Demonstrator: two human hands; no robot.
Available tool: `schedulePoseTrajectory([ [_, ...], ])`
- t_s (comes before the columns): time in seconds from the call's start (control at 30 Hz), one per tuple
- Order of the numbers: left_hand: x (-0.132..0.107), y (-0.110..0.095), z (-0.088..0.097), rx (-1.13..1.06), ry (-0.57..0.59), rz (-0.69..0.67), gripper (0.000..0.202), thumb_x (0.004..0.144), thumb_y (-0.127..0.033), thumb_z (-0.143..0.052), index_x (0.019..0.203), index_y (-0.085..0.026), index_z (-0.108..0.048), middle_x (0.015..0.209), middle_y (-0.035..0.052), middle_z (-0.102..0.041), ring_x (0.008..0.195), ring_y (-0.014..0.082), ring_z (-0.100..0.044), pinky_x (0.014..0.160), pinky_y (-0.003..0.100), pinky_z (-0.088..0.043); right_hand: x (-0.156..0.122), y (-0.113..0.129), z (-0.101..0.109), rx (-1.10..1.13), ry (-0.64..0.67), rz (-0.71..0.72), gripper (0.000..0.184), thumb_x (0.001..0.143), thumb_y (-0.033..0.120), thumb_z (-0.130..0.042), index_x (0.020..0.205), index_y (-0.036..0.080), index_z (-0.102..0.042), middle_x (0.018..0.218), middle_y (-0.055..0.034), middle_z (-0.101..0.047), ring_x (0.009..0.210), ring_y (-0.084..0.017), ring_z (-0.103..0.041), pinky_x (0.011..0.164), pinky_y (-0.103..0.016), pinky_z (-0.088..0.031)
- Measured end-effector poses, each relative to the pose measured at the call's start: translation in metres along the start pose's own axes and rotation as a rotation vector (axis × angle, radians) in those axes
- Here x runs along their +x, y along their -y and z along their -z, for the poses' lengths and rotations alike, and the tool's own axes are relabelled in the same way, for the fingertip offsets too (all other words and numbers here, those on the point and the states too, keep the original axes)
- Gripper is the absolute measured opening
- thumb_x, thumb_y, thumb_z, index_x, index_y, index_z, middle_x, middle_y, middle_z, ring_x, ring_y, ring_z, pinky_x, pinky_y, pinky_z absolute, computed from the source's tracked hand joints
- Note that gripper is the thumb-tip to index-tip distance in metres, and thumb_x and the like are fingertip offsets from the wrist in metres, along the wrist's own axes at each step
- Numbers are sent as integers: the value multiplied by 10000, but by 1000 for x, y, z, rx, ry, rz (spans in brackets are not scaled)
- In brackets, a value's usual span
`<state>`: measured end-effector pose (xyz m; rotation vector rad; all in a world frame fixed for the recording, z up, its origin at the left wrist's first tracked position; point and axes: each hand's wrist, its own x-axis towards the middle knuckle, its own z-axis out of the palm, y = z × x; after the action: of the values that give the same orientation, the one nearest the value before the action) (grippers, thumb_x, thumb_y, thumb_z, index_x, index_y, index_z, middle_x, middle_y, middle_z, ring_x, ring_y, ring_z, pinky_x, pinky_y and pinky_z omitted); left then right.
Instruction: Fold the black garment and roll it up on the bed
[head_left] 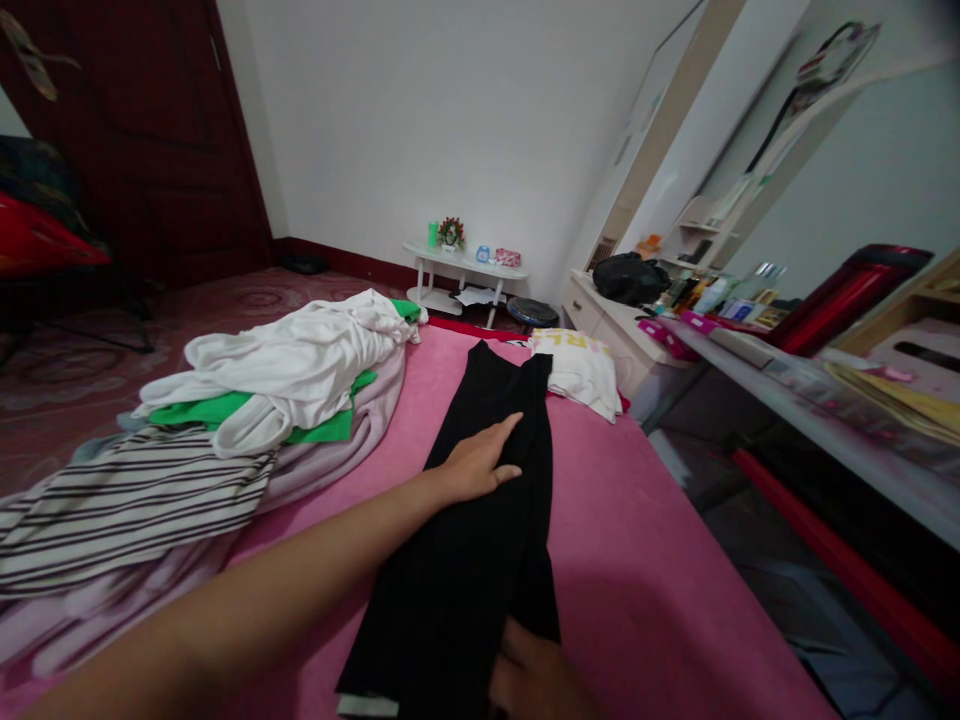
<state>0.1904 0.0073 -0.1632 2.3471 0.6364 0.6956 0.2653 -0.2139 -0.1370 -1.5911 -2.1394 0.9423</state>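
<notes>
A pair of black trousers (465, 560) lies lengthwise on the pink bedspread (622, 540), waistband at the far end and leg ends close to me. My left hand (480, 462) rests flat on the upper part, fingers stretched out and thumb apart. Low in the view, my right hand (536, 672) is closed at the edge of a trouser leg, with fabric at its fingers; it is slightly blurred and partly cut off by the frame. A pale strip (367, 706) shows at one leg end.
To the left lies a heap of clothes: a white garment (300, 350), a green one (330, 428) and a striped one (142, 500). A folded white shirt (581, 370) lies beyond the trousers. A cluttered desk (840, 420) borders the bed's right side; a small white table (465, 262) stands by the wall.
</notes>
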Motion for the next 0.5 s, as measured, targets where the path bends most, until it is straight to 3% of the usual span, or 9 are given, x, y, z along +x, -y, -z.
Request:
schedulePoseTrajectory([
  [0.1,-3,-5,-2,158,95,-34,699,879,-372,-538,1471,-190,-214,1505,129,-343,1375,247,-342,1123,402,-302,-6,-4,7,53,-5,-65,285,720,177,-602,997,242,-613,863,0,-656,705,-143,-628,616,-212,-489],
  [0.17,-2,-4,-3,228,127,-36,638,907,-382,-495,1460,-174,-254,1507,132,-342,1393,243,-311,1135,403,-281,-9,-11,10,-37,-186,-75,379,738,130,-552,1102,234,-562,969,-37,-651,729,-148,-627,633,-238,-505],
  [0.23,0,-2,-4,287,149,-45,618,916,-416,-481,1449,-166,-293,1518,139,-320,1411,259,-271,1146,430,-247,-10,-20,10,-202,-365,22,498,780,108,-493,1255,259,-483,1213,-100,-576,881,-183,-629,697,-287,-529],
  [0.3,0,-3,-5,331,175,-65,630,915,-486,-463,1442,-170,-325,1536,146,-276,1424,287,-227,1153,475,-203,-8,-28,6,-324,-419,170,462,816,123,-474,1238,308,-514,1310,-88,-522,1006,-212,-601,760,-328,-534],
  [0.4,-7,-8,-3,342,233,-93,725,886,-620,-416,1465,-201,-296,1560,151,-195,1436,322,-161,1146,544,-145,-4,-34,0,-381,-346,377,212,858,177,-514,991,297,-626,1063,-20,-660,903,-189,-619,708,-282,-532],
  [0.5,-22,-15,7,284,295,-132,774,873,-643,-417,1493,-223,-223,1565,153,-153,1440,327,-130,1137,581,-122,-6,-35,6,-405,-319,523,136,903,200,-512,956,258,-623,893,6,-687,767,-135,-620,619,-204,-514],
])
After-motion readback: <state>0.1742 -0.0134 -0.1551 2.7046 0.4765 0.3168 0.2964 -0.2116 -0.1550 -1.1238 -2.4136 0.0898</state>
